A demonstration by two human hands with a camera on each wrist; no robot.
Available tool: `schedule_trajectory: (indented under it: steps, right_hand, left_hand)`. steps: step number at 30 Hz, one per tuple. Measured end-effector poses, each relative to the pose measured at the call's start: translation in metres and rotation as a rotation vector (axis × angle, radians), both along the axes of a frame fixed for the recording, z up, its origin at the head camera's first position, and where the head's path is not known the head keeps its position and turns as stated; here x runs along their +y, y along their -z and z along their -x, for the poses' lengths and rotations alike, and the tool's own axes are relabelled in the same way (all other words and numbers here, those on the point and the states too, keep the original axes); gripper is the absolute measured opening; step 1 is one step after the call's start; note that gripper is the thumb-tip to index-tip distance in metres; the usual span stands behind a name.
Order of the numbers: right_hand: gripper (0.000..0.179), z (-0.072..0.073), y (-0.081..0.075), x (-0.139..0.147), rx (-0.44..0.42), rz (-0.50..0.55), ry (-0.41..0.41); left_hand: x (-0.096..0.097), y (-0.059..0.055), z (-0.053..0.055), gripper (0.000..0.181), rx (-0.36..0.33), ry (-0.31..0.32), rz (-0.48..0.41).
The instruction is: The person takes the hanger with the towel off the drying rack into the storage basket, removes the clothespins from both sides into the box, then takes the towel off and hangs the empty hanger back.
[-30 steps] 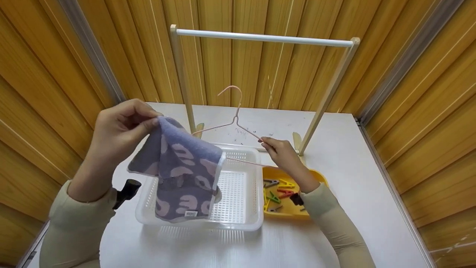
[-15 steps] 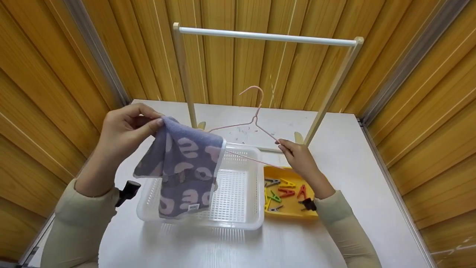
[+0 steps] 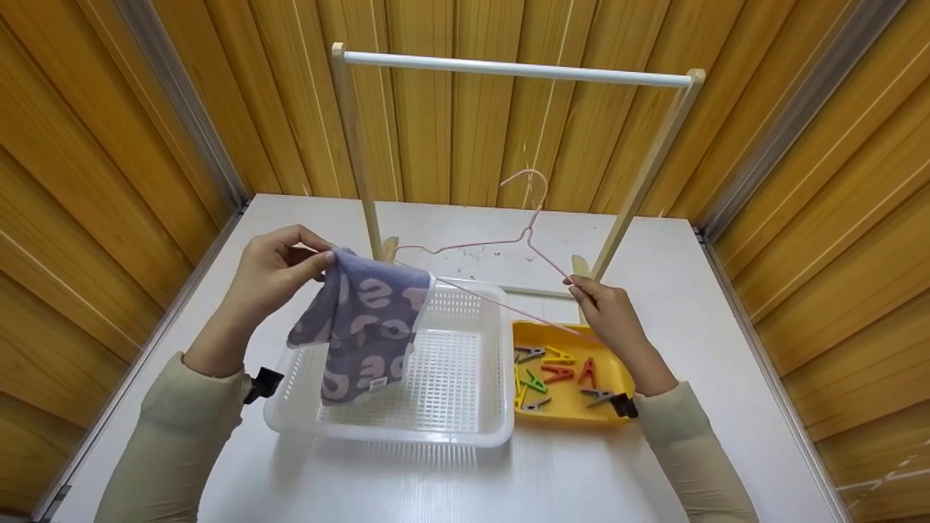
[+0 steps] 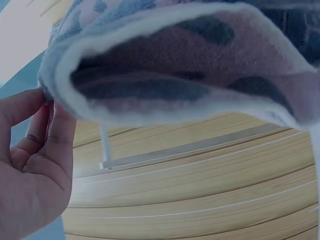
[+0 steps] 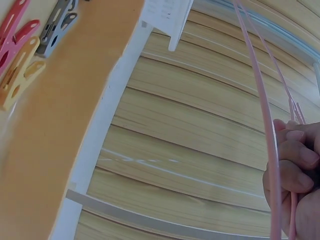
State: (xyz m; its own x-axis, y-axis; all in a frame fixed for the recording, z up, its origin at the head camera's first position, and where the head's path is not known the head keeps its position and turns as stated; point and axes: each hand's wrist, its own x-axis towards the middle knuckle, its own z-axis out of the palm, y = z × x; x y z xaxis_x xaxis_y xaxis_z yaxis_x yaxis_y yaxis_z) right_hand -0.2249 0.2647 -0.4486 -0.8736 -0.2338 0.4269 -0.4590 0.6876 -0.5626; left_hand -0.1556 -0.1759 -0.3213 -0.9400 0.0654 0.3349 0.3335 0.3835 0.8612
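A purple-grey towel [image 3: 374, 327] with pink letter shapes hangs from my left hand [image 3: 280, 272], which pinches its upper left corner between thumb and fingers. Seen from the left wrist, the folded towel [image 4: 200, 60] gapes between its pale edges, beside the left hand [image 4: 37, 155]. A pink wire hanger [image 3: 479, 243] is tilted, hook upward; my right hand [image 3: 614, 316] grips its right shoulder. The bottom bar runs left to the towel's upper right edge; whether the towel touches it cannot be told. In the right wrist view, curled fingers [image 5: 295, 160] surround the hanger wire [image 5: 267, 115].
Below the towel stands a white perforated basket [image 3: 501, 363]. A yellow tray [image 3: 567, 414] with several coloured clothespins [image 3: 558, 373] is to its right, under my right wrist. Behind rises a wooden rack with a white rail [image 3: 508, 69]. Wood-patterned walls [image 3: 479, 145] enclose the table.
The hanger and my right hand have moved right, baring the hanger's left end from behind the towel. My left hand has shifted slightly right and down with the towel.
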Motion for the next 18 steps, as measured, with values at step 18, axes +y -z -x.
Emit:
schedule_trajectory:
  steps: [18]
  right_hand:
    - [0.024,-0.006,-0.014,0.014,0.127,0.018,0.003]
  left_hand:
    - [0.031,0.081,0.043,0.009,-0.219,0.216,0.326]
